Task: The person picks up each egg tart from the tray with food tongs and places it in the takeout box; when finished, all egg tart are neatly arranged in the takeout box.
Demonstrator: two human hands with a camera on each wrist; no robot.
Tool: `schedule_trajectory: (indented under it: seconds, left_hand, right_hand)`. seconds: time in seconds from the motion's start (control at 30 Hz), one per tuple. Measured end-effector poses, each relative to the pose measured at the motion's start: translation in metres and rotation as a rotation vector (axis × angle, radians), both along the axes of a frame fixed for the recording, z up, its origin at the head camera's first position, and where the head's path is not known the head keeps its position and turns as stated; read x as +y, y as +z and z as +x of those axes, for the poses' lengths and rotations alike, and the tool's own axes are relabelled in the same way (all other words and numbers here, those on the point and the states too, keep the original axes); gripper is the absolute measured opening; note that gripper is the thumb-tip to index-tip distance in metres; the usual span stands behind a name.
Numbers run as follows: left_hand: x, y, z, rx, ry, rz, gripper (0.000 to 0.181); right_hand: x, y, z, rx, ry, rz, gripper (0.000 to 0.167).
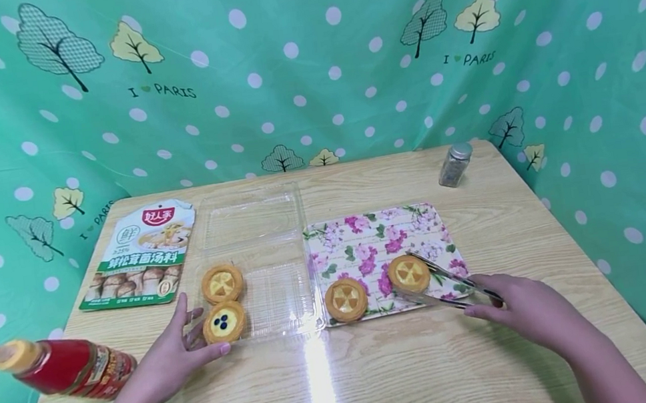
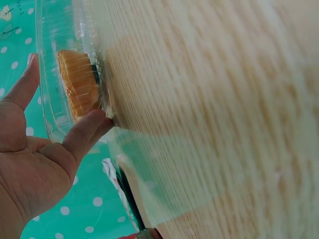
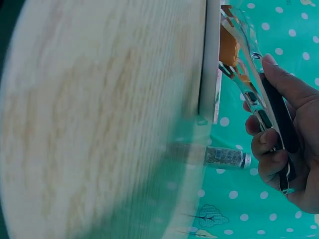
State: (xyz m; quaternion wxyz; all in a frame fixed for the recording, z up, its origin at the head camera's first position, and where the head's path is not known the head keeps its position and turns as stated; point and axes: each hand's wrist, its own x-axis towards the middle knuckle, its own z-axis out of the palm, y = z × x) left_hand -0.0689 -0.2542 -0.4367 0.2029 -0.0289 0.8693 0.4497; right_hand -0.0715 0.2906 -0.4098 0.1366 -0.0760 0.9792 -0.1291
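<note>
My right hand (image 1: 529, 304) grips metal tongs with dark handles (image 3: 279, 114). The tongs' arms lie on either side of an egg tart (image 1: 409, 273) on the flowered tray (image 1: 374, 222). Left of it on the tray sits another tart (image 1: 346, 299) with a similar wedge pattern. My left hand (image 1: 175, 357), thumb and fingers spread, rests at the near left corner of an opened clear plastic box (image 1: 281, 301). Inside its left side are a wedge-patterned tart (image 1: 222, 284) and one topped with dark berries (image 1: 224, 322). The left wrist view shows fingertips (image 2: 92, 119) at the box's side.
A white and green mushroom soup packet (image 1: 141, 250) lies behind my left hand. Beside my left forearm is a red sauce bottle with a yellow cap (image 1: 77, 369). A small spice jar (image 1: 455, 165) stands at the back right. Polka-dot green cloth (image 1: 310, 95) surrounds the wooden table.
</note>
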Motion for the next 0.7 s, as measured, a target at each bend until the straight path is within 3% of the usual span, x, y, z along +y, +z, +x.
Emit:
schedule_trajectory:
  seconds: [0.3, 0.7]
  left_hand:
    - [0.0012, 0.0019, 0.0, -0.022, 0.003, 0.019, 0.134]
    - [0.0003, 0.0012, 0.0002, -0.019, 0.007, 0.031, 0.133]
  right_hand:
    - [0.0008, -0.0055, -0.0007, 0.099, 0.031, 0.041, 0.067]
    - [0.0019, -0.0081, -0.0068, 0.222, 0.079, 0.004, 0.06]
